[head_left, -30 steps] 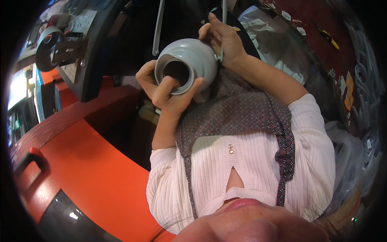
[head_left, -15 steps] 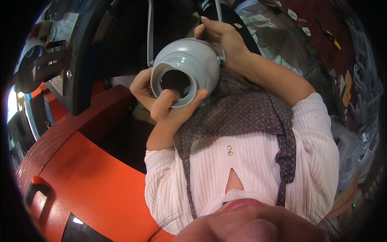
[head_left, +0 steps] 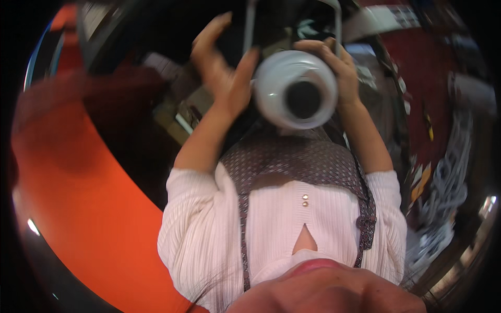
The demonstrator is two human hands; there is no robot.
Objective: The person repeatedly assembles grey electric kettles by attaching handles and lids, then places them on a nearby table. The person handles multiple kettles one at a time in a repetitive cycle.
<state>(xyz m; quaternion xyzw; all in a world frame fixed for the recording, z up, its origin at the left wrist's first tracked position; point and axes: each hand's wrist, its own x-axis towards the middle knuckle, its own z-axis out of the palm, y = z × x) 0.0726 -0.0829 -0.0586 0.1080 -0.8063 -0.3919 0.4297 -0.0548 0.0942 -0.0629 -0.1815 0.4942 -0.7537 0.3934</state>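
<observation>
A pale grey, glossy round pot [head_left: 296, 68] with a dark circular mouth is held up in front of my apron, its mouth tilted toward me. A grey bail handle [head_left: 338, 26] rises from its sides and reaches the top of the view. My right hand [head_left: 343, 73] grips the pot's right side, fingers curled around behind it. To the left, my left hand [head_left: 223, 75] is raised with thumb and fingers spread, close beside the pot. It is blurred by motion and holds nothing. The inside of the pot is too dark to make out.
A bright orange curved surface [head_left: 88, 208] spans the left side. Beyond my left forearm lie boxes or cartons [head_left: 193, 101], blurred. On the right are a dark red surface [head_left: 417, 68] with a yellow tool [head_left: 430, 128] and a heap of pale, translucent strips [head_left: 451, 167].
My left hand has let go of the pot's rim and opened out to the left. The pot, in my right hand, now sits further right in view. The whole view has shifted.
</observation>
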